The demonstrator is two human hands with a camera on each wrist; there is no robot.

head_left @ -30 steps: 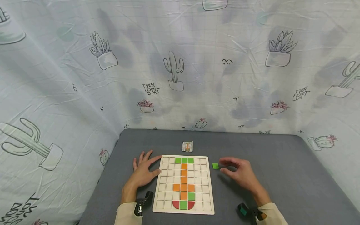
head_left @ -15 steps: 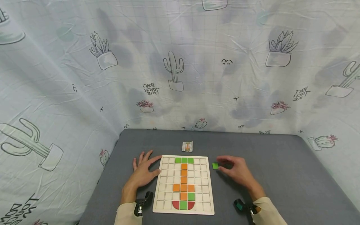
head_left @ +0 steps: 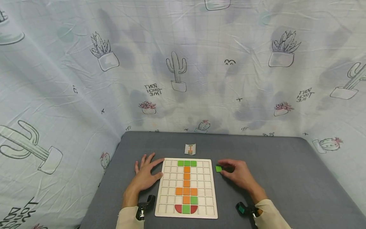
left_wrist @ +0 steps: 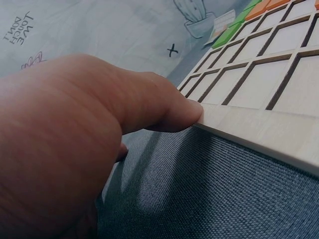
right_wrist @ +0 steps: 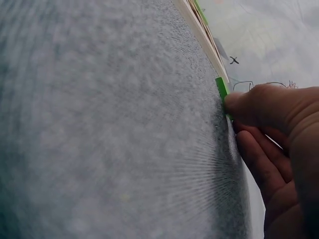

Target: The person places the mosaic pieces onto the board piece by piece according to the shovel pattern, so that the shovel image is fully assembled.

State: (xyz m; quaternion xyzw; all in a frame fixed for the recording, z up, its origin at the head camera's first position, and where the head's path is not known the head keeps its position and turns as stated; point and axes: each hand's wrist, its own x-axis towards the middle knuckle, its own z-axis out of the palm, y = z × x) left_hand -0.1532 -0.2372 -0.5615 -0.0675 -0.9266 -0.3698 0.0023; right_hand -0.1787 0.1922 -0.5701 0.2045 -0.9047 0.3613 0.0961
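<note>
A pale wooden grid board [head_left: 205,198] lies on the grey table, with green, orange and red pieces in some of its cells. Against its left edge rest the thumb and index finger of my left hand [head_left: 145,176], the fingers spread; the left wrist view shows the thumb [left_wrist: 187,114] touching the rim. Just off the board's right edge is a loose square green tile [head_left: 218,169]. My right hand [head_left: 238,173] pinches it at its right side between thumb and index finger. In the right wrist view the thumb covers part of the green tile [right_wrist: 222,88].
Behind the board lies a small card [head_left: 190,149] printed with a coloured grid pattern. A pale curtain [head_left: 206,63] with cactus drawings hangs around the back and sides of the grey table [head_left: 280,171].
My right hand has moved a little left, and its thumb and index finger have come onto the green tile. The left hand and board have stayed put.
</note>
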